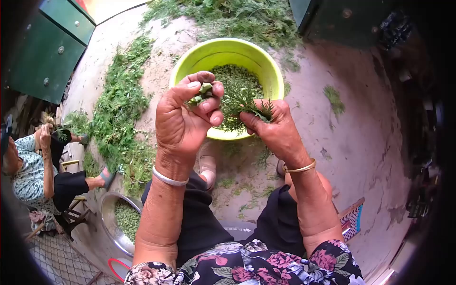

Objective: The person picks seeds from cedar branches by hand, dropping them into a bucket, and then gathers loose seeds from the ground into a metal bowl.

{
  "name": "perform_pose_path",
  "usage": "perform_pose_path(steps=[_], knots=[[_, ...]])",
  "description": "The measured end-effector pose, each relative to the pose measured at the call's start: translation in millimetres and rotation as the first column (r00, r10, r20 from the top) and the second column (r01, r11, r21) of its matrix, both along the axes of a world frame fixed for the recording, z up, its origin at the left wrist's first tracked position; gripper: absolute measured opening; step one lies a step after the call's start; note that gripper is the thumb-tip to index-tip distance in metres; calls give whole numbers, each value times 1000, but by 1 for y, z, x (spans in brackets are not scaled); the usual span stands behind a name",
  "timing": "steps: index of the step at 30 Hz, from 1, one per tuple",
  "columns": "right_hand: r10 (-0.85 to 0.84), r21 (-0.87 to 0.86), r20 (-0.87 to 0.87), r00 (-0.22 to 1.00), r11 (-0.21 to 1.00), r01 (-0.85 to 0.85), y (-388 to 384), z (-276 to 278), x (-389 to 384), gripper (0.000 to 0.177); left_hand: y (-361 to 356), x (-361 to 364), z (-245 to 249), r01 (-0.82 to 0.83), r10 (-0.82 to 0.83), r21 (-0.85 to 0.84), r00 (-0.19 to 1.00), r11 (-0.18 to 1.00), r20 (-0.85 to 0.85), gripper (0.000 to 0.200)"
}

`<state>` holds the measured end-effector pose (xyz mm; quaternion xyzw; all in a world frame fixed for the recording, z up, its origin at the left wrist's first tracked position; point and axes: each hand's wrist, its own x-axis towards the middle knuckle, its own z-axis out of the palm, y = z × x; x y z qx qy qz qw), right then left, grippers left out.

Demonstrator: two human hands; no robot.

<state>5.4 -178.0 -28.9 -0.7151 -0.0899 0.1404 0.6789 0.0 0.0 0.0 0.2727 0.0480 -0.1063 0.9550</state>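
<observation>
While both my hands are raised above the ground, the floor (351,156) spreads under everything, pale and worn, with small green scraps on it. Over this floor, cut green branches (118,99) lie in a long loose heap on the left side, and another heap (232,16) is beyond the basin. On the left, another person (35,175) sits and holds a small piece of plant, well apart from me. Before me stands the big yellow-green basin (190,59), round and wide, and its bottom is covered with many small green cones. The metal basin (110,216), placed lower on my left, contains similar ones.

My left hand (183,114) is palm up, near the rim of the yellow-green basin in my view, with the fingers curled inward and closed around a few picked cones (203,94). My right hand (280,128) has its fingers pressed together, pinching the sprig (244,107) between thumb and bent forefinger. This sprig is in front of the basin opening and points toward my left hand; it is dark green, flat and finely divided, like a feather. The picked cones are the smallest: they are light green, short and knobby, and they look firm. Their exact number I cannot tell, because the fingers partly cover them.
</observation>
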Motion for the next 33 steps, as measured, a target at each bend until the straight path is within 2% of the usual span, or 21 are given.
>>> perform_pose_path(steps=[2,3,5,6,7,8,9,10,11,13,14,18,20,24,26,27,29,31,33], knots=[[29,-97,263,964,995,-4,0,-5,2,7,-3,-2,7,-95,97,59,995,994,-25,17],[35,-116,257,966,993,-6,-2,-7,0,7,-4,-4,3,-96,97,41,995,995,-32,17],[101,-212,336,936,977,-29,-2,-9,2,9,-4,-3,0,-68,41,296,994,953,98,10],[102,-209,331,938,977,-32,-1,-7,0,9,-11,-6,5,-141,92,477,988,867,123,7],[103,-227,355,929,974,-22,0,-4,-1,11,-16,-5,4,-143,94,478,988,866,125,7],[105,-244,376,921,970,-11,0,-2,-2,14,-20,-5,0,-323,79,754,937,571,342,8],[104,-242,376,921,970,-11,2,-4,-2,14,-21,-5,-4,-506,-31,844,854,177,519,10],[78,-235,403,912,972,21,4,-7,-1,20,-19,-2,-12,-564,-105,825,819,25,563,15],[51,-228,427,903,972,52,6,-9,-1,26,-20,-2,-14,-564,-105,825,820,24,563,15],[46,-213,433,900,976,53,8,-11,-2,27,-22,-3,-14,-520,-198,853,834,32,516,10],[41,-203,441,897,978,55,8,-11,-2,28,-21,-3,-14,-485,-186,874,860,-10,475,8],[72,-278,476,877,958,72,6,-16,-1,32,-20,-2,-8,-455,-171,890,879,-16,446,7],[69,-266,502,862,961,78,6,-16,0,35,-23,-2,-9,-375,-13,923,926,85,378,7],[50,-202,472,880,978,54,8,-10,0,37,-27,-2,-10,-463,15,886,886,23,463,8],[68,-171,395,916,985,1,7,-3,1,18,-26,-1,-10,-380,148,897,923,224,355,4],[65,-170,396,916,985,4,8,-4,1,18,-26,-1,-8,-381,145,897,923,224,356,4],[38,-164,427,904,986,36,8,-7,2,13,-21,-2,-3,-321,296,693,942,646,160,3],[-5,-164,379,925,984,73,6,-15,1,10,-6,5,-3,-425,360,641,902,639,239,8],[-46,-165,334,941,981,106,3,-14,0,8,8,9,3,-399,390,496,912,771,127,11]])
